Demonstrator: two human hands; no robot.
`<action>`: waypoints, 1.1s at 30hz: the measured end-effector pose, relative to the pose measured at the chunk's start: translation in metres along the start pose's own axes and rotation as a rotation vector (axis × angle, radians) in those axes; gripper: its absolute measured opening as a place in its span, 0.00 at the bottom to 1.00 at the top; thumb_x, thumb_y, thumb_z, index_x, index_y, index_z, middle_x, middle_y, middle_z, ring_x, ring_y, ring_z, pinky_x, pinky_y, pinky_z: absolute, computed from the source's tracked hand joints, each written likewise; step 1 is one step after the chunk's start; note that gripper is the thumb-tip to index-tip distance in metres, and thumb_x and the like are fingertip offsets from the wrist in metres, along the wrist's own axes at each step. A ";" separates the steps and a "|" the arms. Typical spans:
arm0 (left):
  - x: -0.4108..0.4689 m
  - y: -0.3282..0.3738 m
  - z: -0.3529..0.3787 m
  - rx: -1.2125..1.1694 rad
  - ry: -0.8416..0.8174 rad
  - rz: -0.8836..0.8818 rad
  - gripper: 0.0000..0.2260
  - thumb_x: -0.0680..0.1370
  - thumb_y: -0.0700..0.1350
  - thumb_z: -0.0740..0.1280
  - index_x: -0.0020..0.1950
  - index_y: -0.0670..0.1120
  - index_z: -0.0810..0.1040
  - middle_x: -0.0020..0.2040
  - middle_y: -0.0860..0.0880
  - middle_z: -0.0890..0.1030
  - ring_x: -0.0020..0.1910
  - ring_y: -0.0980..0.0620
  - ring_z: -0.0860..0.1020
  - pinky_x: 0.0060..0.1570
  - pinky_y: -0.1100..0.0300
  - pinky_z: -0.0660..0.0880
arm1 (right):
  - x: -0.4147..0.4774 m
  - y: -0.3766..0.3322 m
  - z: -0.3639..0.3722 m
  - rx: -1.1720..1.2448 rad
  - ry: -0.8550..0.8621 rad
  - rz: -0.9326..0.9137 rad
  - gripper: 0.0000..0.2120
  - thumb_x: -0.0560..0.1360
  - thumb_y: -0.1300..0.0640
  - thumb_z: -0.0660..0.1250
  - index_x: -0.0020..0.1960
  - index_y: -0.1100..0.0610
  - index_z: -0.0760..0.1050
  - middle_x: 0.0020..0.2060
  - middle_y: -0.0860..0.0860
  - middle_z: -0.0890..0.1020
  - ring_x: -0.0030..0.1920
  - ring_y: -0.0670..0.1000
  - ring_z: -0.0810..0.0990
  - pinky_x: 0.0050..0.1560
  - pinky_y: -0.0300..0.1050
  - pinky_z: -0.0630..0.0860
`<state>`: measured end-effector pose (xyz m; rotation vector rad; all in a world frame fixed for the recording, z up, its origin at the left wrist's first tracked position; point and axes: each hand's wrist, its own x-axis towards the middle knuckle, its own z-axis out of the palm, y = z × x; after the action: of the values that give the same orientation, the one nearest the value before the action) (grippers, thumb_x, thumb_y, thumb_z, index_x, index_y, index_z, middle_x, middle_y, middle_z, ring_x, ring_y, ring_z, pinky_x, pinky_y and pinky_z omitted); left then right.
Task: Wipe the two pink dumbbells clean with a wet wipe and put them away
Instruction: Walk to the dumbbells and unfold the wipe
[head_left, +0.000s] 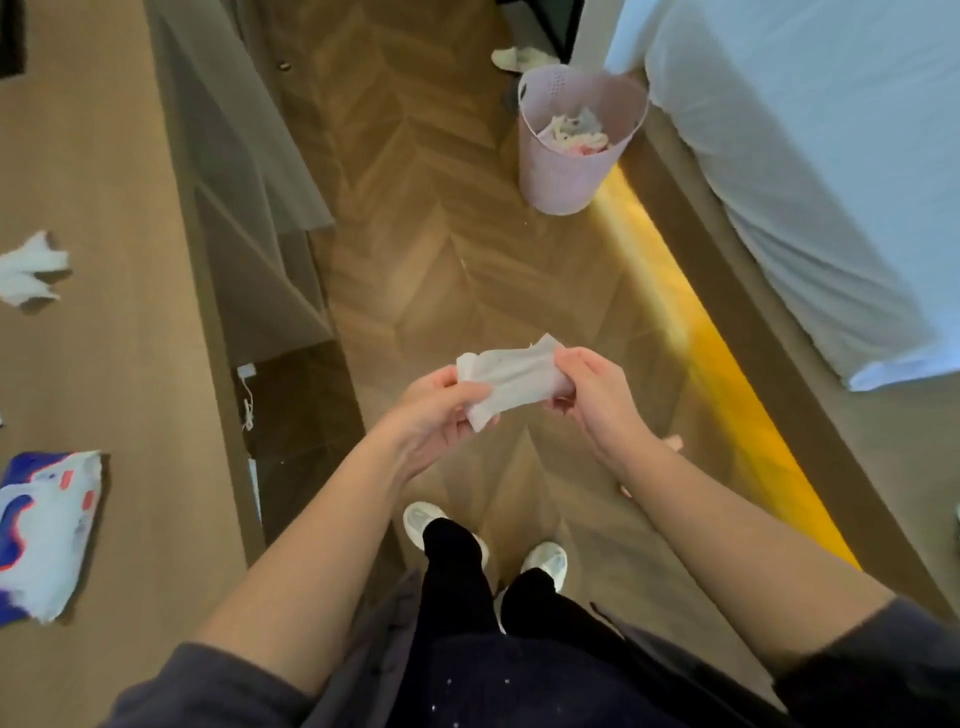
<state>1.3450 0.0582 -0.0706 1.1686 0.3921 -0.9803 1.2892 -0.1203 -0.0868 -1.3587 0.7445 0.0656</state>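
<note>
A white wet wipe (511, 379) is stretched between both hands above the wooden floor. My left hand (434, 415) pinches its left end and my right hand (592, 395) grips its right end. A small pink shape (675, 442) shows on the floor just behind my right forearm; I cannot tell whether it is a dumbbell. The blue, white and red wipes pack (44, 530) lies on the wooden tabletop (130, 364) at the left.
A pink bin (571, 171) holding crumpled wipes stands on the floor ahead beside the bed (831, 156). A crumpled white tissue (31, 275) lies on the tabletop. A grey curtain (249, 182) hangs by the table's edge. My feet in white shoes (545, 558) stand below.
</note>
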 end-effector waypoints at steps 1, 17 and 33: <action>0.002 -0.011 0.014 0.039 -0.020 -0.021 0.07 0.77 0.32 0.67 0.52 0.41 0.78 0.47 0.44 0.83 0.42 0.51 0.82 0.41 0.59 0.81 | -0.007 0.004 -0.020 0.014 0.027 -0.002 0.09 0.80 0.61 0.61 0.43 0.63 0.76 0.38 0.57 0.78 0.36 0.51 0.77 0.35 0.44 0.75; 0.072 -0.099 0.225 0.282 -0.246 -0.079 0.08 0.79 0.38 0.66 0.40 0.42 0.74 0.39 0.45 0.83 0.38 0.50 0.82 0.39 0.58 0.81 | -0.080 0.055 -0.256 0.277 0.469 0.144 0.10 0.82 0.55 0.62 0.47 0.54 0.81 0.58 0.66 0.79 0.53 0.61 0.82 0.61 0.69 0.74; 0.188 -0.113 0.432 0.691 -0.368 -0.211 0.06 0.80 0.47 0.68 0.48 0.45 0.80 0.44 0.47 0.84 0.41 0.52 0.83 0.41 0.58 0.82 | -0.025 0.021 -0.391 0.259 1.060 0.234 0.13 0.83 0.50 0.59 0.46 0.54 0.76 0.42 0.52 0.79 0.44 0.50 0.78 0.39 0.43 0.74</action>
<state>1.2636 -0.4186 -0.1047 1.5354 -0.1443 -1.5555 1.0868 -0.4564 -0.1009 -0.9881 1.7245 -0.5911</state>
